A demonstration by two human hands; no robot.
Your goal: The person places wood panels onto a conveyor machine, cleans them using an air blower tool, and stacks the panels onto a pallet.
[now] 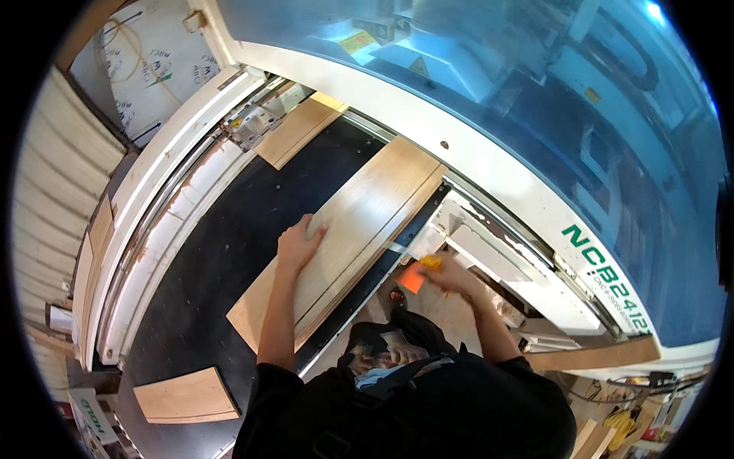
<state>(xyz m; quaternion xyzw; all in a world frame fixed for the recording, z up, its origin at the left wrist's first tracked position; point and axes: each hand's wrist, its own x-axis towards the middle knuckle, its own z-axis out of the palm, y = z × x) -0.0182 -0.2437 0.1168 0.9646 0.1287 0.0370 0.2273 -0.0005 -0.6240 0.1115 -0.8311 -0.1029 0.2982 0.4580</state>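
Note:
A long pale wooden panel point(367, 203), with a dark line along its right side, lies slantwise on the black machine table point(218, 249). My left hand point(300, 243) grips its left edge, thumb spread over the top face and the other fingers bent at the edge. Just off the panel's right edge, my right hand point(456, 277) is closed around a small orange and yellow hand tool point(413, 278). A whitish part of it points toward the panel edge; blur hides its exact kind.
A shorter wooden board point(302, 128) lies at the far end near a metal clamp point(251, 125). Another small board point(187, 395) rests at the near left. The white machine beam point(405, 107) with its blue see-through cover point(527, 115) spans the far side. An open frame point(505, 264) stands at right.

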